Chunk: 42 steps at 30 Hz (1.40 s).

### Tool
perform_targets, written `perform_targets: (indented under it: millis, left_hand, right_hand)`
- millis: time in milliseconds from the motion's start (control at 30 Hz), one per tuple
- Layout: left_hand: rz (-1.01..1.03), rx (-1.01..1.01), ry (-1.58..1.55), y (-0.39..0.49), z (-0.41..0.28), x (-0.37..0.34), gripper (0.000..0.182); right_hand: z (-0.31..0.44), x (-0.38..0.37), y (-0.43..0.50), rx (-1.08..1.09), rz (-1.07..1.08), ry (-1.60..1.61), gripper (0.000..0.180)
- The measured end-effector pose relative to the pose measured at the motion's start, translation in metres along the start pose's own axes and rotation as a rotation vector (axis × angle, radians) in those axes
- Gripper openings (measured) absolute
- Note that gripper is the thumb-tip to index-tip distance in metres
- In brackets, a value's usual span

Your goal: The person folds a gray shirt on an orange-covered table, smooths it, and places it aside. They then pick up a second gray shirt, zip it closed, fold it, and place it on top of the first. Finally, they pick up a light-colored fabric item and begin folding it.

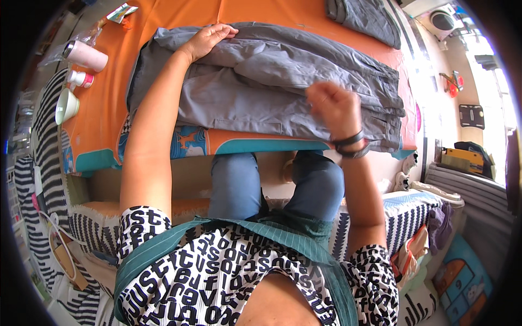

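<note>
A grey cloth garment (261, 85) lies spread lengthwise before me on a table with an orange cover (183, 12). Wrinkles run across its middle, and a snap or button shows near its right end. My left hand (206, 40) rests at the garment's far edge, fingers close together; whether they pinch the cloth is unclear. Over the right part of the garment is my right hand (335, 106), blurred, with its fingers curled in. Dark bands circle that wrist. I cannot make out anything in it.
Another folded grey garment (367, 20) lies at the far right. Along the left edge stand a pale green bowl (68, 106) and a white bottle with a pink label (81, 79); a pink flask (86, 56) lies beyond. A striped cloth (367, 228) covers the seat below.
</note>
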<state>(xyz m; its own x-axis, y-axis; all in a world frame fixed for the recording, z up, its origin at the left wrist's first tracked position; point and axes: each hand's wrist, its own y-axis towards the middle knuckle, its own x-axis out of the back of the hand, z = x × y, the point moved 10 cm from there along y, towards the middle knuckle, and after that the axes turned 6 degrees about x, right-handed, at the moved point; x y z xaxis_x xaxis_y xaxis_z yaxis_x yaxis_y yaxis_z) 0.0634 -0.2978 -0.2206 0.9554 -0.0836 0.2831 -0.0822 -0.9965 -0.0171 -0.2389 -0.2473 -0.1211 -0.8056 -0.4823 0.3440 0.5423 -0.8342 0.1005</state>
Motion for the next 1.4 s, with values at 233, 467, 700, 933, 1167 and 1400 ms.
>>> perform_targets:
  millis: [233, 467, 700, 933, 1167, 1400]
  left_hand:
    - [-0.203, -0.028, 0.25, -0.015, -0.022, -0.019, 0.042]
    - [-0.22, -0.053, 0.358, -0.015, -0.016, -0.023, 0.047]
    - [-0.217, -0.071, 0.591, -0.011, -0.011, -0.027, 0.057]
    - [-0.181, -0.037, 0.736, 0.002, -0.095, -0.062, 0.048]
    - [-0.056, 0.242, 1.011, -0.026, -0.05, -0.107, 0.104]
    - [-0.142, 0.174, 0.915, -0.011, -0.078, -0.108, 0.095]
  right_hand:
    - [-0.07, -0.076, -0.039, -0.502, -0.202, 0.837, 0.033]
    - [-0.089, -0.071, -0.006, -0.492, -0.38, 0.752, 0.025]
    - [-0.099, -0.048, -0.042, -0.568, -0.188, 0.5, 0.026]
    - [0.061, 0.007, 0.007, 0.401, -0.409, -0.322, 0.02]
    - [-0.096, 0.048, 0.061, 0.004, -0.197, -1.138, 0.072]
    - [-0.097, 0.094, 0.075, -0.119, -0.171, -1.196, 0.079]
